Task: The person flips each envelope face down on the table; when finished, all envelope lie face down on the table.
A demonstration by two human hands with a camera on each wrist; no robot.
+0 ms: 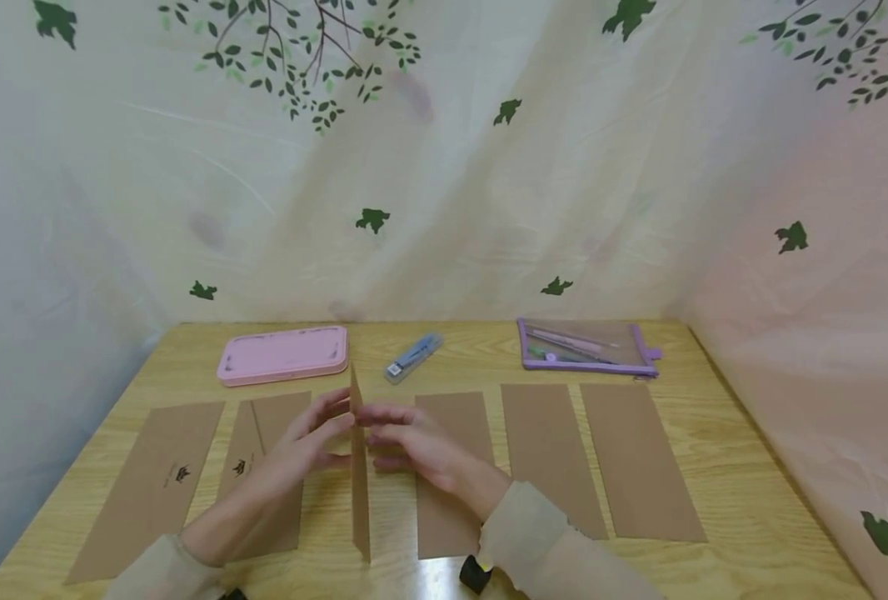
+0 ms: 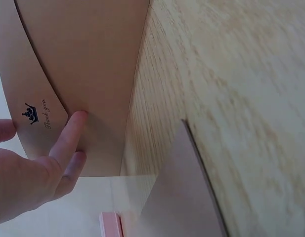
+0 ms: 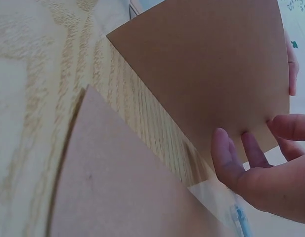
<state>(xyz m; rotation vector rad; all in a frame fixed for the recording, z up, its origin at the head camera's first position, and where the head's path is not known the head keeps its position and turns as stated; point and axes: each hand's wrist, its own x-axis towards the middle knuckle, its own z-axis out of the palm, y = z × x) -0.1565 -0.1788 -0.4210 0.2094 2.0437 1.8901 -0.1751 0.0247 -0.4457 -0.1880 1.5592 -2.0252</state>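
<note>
A brown kraft envelope (image 1: 360, 500) stands upright on its long edge between my two hands. Its flap side, printed with a crown and "Thank you", faces my left hand (image 1: 294, 454). In the left wrist view, that hand's fingers (image 2: 68, 136) lie on the flap side while the thumb is at the upper edge, pinching it. The fairly straight fingertips of my right hand (image 1: 429, 450) touch the plain side of the envelope (image 3: 206, 64). Left of the hands lie two envelopes with crown prints, one at the far left (image 1: 140, 492) and one nearer (image 1: 282, 508).
Plain-side-up envelopes lie to the right: one under the right forearm (image 1: 451, 417), then another (image 1: 545, 450), then one (image 1: 639, 467). Along the back of the wooden table stand a pink case (image 1: 282, 354), a small blue plastic case (image 1: 412, 358) and a purple-edged pen pouch (image 1: 590, 367).
</note>
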